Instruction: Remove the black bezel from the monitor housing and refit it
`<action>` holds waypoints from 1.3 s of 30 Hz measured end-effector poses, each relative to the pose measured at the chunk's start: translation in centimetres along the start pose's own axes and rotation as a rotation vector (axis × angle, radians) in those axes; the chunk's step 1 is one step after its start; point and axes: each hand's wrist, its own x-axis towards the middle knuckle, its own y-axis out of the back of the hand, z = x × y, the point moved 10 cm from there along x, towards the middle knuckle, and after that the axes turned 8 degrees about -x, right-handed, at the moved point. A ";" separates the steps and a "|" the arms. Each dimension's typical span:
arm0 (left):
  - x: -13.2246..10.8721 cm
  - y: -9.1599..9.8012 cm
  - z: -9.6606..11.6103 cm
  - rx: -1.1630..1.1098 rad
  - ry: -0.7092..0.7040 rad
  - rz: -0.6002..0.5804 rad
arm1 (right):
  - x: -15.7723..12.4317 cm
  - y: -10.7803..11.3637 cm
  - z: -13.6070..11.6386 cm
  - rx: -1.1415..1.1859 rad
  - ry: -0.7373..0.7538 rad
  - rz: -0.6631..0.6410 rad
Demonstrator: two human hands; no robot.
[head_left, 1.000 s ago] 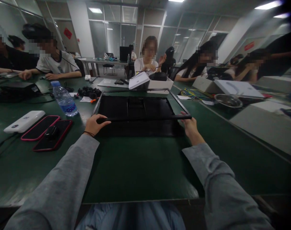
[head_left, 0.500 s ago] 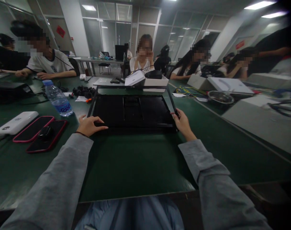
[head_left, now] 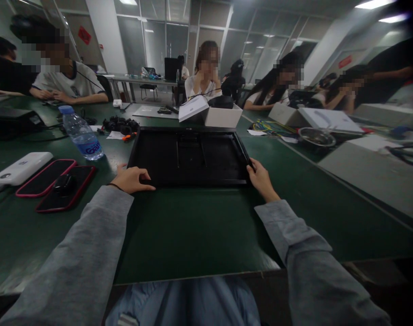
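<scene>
A large flat black panel with a raised frame lies on the green table in front of me. My left hand grips its near left corner, thumb on the front edge and fingers curled on top. My right hand is closed on the near right corner, fingers wrapped over the side rim. Both arms wear grey sleeves.
Left of the panel stand a water bottle, two red-cased phones and a white power bank. Behind it are an open white box, small black parts and a metal bowl. Several people sit around the far side.
The thin black frame that I held tilted up above the panel has come down and now lies flat on it. Both hands stayed at the near corners.
</scene>
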 end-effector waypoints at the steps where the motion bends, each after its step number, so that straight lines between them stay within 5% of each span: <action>1: 0.0 -0.1 0.0 0.002 -0.001 -0.010 | 0.0 -0.1 0.1 -0.003 -0.002 -0.007; 30: -0.1 -0.5 0.8 0.053 -0.035 -0.057 | -0.3 0.6 -1.7 -0.087 0.077 0.041; 36: -0.4 -0.5 1.1 0.020 -0.066 -0.089 | -0.1 -0.3 -0.6 -0.094 0.047 -0.001; 39: -0.4 0.5 1.3 0.034 -0.080 0.012 | 0.2 -0.9 0.5 -0.106 0.010 -0.027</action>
